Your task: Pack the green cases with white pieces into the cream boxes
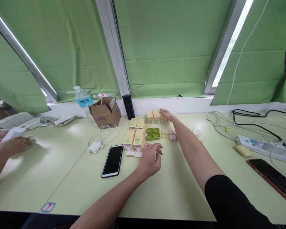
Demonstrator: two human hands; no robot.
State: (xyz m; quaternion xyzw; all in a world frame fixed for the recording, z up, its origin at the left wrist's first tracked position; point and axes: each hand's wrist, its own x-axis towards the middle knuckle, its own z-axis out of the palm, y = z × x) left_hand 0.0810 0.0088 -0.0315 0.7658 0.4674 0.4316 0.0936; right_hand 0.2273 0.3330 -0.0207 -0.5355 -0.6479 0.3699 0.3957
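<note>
My right hand (166, 115) reaches to the back of the table, its fingers against the rightmost of a row of small closed beige boxes (150, 117). My left hand (151, 159) is above the table nearer me, fingers loosely bent and apart, with nothing visible in it. Just beyond it lie several beige boxes (129, 138) with green labels, their near flaps open. Right of these are small green square trays (150, 136), tiny yellow pieces (165, 135) and pale pink pieces (172, 137); my right forearm passes close to the pink ones.
Left of the boxes lie a phone (112, 161) and a white charger (94, 147). Behind stand a cardboard carton (105, 113), a bottle (84, 101) and a black cylinder (128, 107). A power strip (264, 147), cables and another phone (274, 178) are right. Another person's hand (15, 144) is far left.
</note>
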